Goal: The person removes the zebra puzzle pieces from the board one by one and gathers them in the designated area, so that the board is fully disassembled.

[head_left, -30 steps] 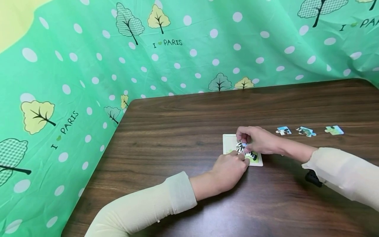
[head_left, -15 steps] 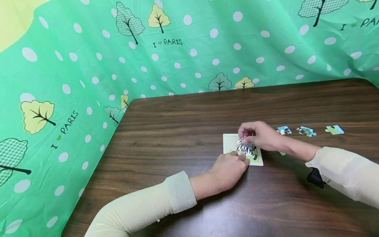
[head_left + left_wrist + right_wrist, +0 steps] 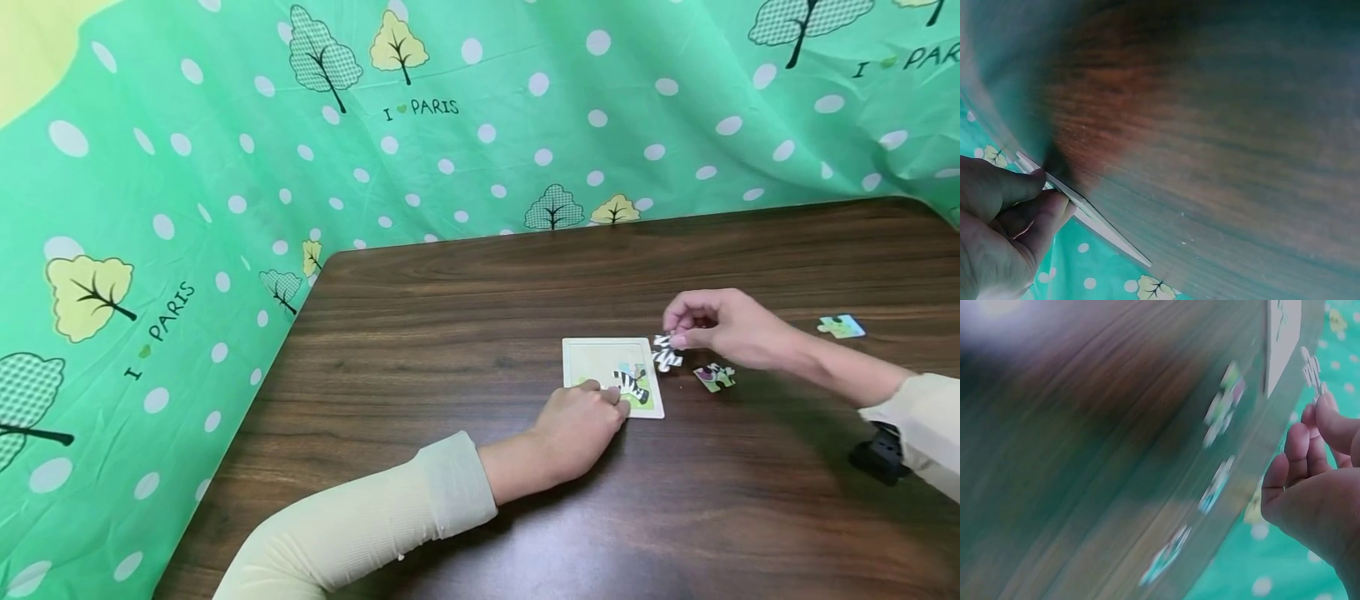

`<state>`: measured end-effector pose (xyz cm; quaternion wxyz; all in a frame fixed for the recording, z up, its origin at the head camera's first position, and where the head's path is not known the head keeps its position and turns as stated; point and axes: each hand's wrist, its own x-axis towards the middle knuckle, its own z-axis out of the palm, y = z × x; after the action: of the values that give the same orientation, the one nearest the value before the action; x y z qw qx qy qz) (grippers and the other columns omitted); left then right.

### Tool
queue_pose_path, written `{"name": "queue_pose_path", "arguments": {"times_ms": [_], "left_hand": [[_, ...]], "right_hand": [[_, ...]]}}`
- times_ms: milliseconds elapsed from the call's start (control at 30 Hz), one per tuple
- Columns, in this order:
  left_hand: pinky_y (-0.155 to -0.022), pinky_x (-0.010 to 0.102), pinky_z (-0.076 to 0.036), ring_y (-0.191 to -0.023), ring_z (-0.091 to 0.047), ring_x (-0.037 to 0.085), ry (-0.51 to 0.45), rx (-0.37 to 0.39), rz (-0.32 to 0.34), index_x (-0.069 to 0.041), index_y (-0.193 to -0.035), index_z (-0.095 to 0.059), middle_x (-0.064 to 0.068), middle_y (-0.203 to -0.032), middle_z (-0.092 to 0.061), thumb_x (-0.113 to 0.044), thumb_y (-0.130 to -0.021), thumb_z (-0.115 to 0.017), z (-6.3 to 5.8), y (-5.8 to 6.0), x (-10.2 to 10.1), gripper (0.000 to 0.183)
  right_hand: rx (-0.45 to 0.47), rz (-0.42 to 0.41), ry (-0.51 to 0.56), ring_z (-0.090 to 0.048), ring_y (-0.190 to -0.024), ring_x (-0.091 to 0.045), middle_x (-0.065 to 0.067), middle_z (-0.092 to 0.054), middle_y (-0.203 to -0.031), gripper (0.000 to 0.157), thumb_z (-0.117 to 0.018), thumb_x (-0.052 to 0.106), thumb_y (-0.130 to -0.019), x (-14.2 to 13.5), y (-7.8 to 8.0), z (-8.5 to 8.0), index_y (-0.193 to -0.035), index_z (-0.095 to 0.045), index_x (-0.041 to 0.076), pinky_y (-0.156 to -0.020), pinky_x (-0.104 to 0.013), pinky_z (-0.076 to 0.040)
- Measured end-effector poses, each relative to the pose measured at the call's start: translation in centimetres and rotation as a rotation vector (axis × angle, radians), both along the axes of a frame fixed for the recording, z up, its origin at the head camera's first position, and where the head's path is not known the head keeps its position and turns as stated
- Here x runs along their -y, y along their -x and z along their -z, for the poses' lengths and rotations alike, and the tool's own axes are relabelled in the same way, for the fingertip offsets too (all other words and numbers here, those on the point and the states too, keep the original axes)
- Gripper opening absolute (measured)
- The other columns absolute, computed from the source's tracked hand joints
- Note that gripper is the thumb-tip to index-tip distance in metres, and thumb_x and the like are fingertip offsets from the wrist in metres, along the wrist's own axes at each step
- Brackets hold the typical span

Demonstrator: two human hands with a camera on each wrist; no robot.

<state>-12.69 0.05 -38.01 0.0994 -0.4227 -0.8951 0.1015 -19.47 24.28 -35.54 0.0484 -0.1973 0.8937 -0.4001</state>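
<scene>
A pale square puzzle board (image 3: 592,358) lies on the table, a fitted piece with a zebra's striped head (image 3: 632,386) at its lower right. My left hand (image 3: 581,432) grips the board's near edge; in the left wrist view, thumb and fingers pinch that edge. Just off the board's right side, my right hand (image 3: 738,329) pinches a black-and-white striped puzzle piece (image 3: 664,353) between thumb and fingertips. Seen from the right wrist, the piece (image 3: 1311,369) is held above the table near the board.
A loose puzzle piece with purple and green (image 3: 714,377) lies right of the board. Farther right is a green-and-blue piece (image 3: 842,326). The right wrist view shows more blurred pieces (image 3: 1166,556) on the dark wooden table (image 3: 420,333). A green dotted curtain (image 3: 450,183) borders it.
My right hand has lifted the striped puzzle piece off the board and carried it to the right. Its hand and arm now hide two loose pieces. My left hand stays at the board's edge.
</scene>
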Motion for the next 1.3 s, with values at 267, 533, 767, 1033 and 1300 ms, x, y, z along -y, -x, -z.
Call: {"name": "queue_pose_path", "arguments": {"times_ms": [267, 533, 767, 1033, 1300], "left_hand": [[-0.059, 0.024, -0.053, -0.083, -0.058, 0.007, -0.011, 0.037, -0.017, -0.027, -0.091, -0.069, -0.015, -0.095, -0.065, -0.015, -0.092, -0.058, -0.2, 0.1, 0.2, 0.016], [-0.057, 0.025, -0.054, -0.083, -0.058, 0.008, -0.034, 0.057, -0.019, -0.027, -0.089, -0.069, -0.015, -0.098, -0.066, -0.015, -0.093, -0.057, -0.3, 0.3, 0.4, 0.018], [-0.057, 0.023, -0.053, -0.082, -0.058, 0.008, -0.041, 0.046, -0.006, -0.027, -0.09, -0.069, -0.015, -0.098, -0.065, -0.014, -0.092, -0.058, -0.4, 0.3, 0.5, 0.017], [-0.058, 0.023, -0.052, -0.081, -0.057, 0.008, -0.026, 0.045, 0.002, -0.028, -0.092, -0.07, -0.015, -0.095, -0.064, -0.014, -0.09, -0.059, -0.5, 0.4, 0.6, 0.019], [-0.058, 0.022, -0.052, -0.08, -0.057, 0.007, -0.025, 0.04, 0.016, -0.029, -0.09, -0.07, -0.016, -0.091, -0.062, -0.014, -0.091, -0.059, -0.5, 0.4, 0.3, 0.018]], "right_hand": [[0.034, 0.085, -0.07, -0.053, -0.065, -0.009, 0.0, -0.06, -0.071, 0.011, -0.073, 0.004, -0.083, -6.0, -1.2, 1.0, -0.089, -0.065, 0.009, -0.055, -0.021, -0.041], [0.063, 0.131, -0.139, -0.054, -0.064, -0.007, 0.002, -0.062, -0.071, 0.013, -0.072, -0.001, -0.081, -8.9, -1.6, 2.0, -0.088, -0.065, 0.008, -0.056, -0.02, -0.042], [0.006, 0.113, -0.349, -0.049, -0.065, -0.003, 0.005, -0.06, -0.075, 0.015, -0.072, 0.0, -0.081, -9.0, -1.5, 2.0, -0.086, -0.066, 0.012, -0.059, -0.021, -0.039], [-0.166, 0.107, -0.368, -0.048, -0.065, 0.0, 0.008, -0.059, -0.074, 0.016, -0.075, 0.004, -0.08, -7.4, -1.6, 1.5, -0.084, -0.066, 0.016, -0.059, -0.019, -0.038], [-0.258, -0.006, -0.23, -0.052, -0.076, -0.006, 0.008, -0.062, -0.083, 0.026, -0.08, 0.005, -0.075, -1.6, -1.6, 1.1, -0.097, -0.071, 0.015, -0.064, -0.024, -0.044]]}}
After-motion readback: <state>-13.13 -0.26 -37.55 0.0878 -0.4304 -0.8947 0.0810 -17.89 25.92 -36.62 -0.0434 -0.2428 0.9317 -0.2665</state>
